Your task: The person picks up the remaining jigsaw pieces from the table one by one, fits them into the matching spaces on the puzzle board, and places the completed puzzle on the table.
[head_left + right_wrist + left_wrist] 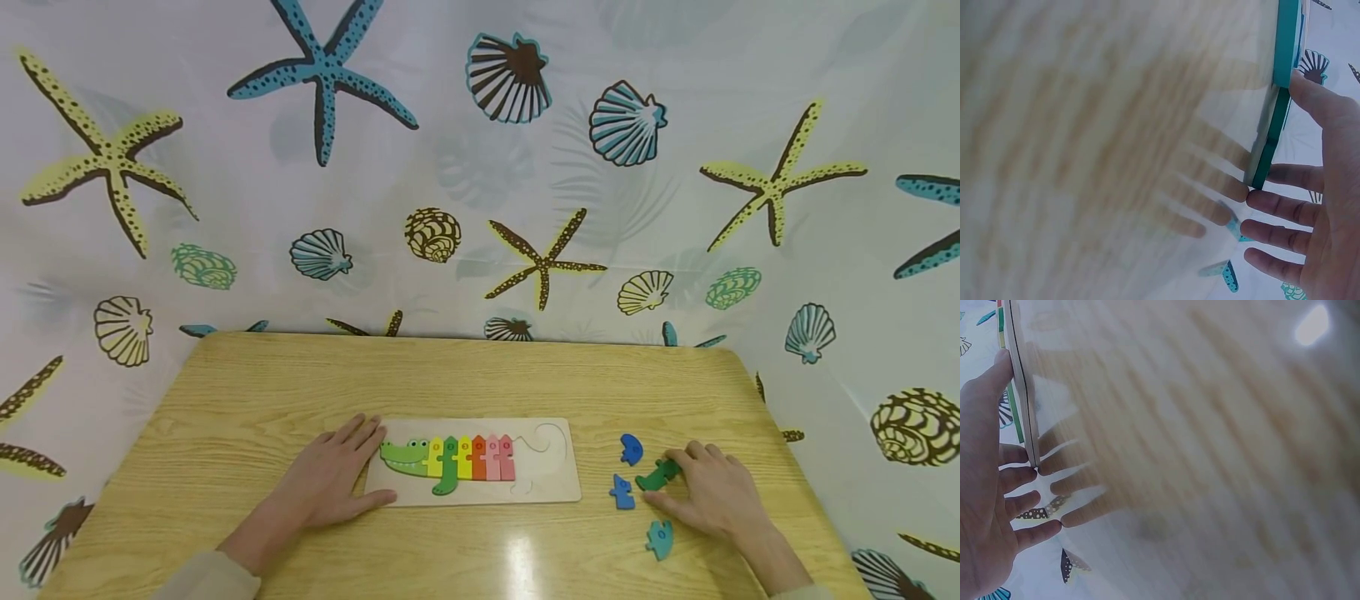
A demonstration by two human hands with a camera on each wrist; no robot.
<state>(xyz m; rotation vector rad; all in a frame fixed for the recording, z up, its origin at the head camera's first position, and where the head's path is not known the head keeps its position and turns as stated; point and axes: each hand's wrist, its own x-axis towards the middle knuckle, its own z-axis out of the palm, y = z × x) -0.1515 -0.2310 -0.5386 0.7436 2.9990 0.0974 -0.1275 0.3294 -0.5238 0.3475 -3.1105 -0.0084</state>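
A pale wooden puzzle board (480,496) holds a crocodile's green head (405,455) and several numbered pieces (480,458) in yellow, green, orange and pink. Its outlined tail end is bare wood. My left hand (330,471) lies with fingers spread at the board's left end, fingertips and thumb touching its edge. At the right, my right hand (712,492) reaches around a dark green puzzle piece (658,476), thumb on the near side and index finger on the far side. In the right wrist view its fingers look extended beside the green piece (1270,144); whether they press it is unclear.
Near the right hand lie a dark blue piece (632,450), a blue piece (622,492) and a teal piece (660,540). All are on a wooden table (300,375) with a curtain (450,167) printed with starfish and shells behind it.
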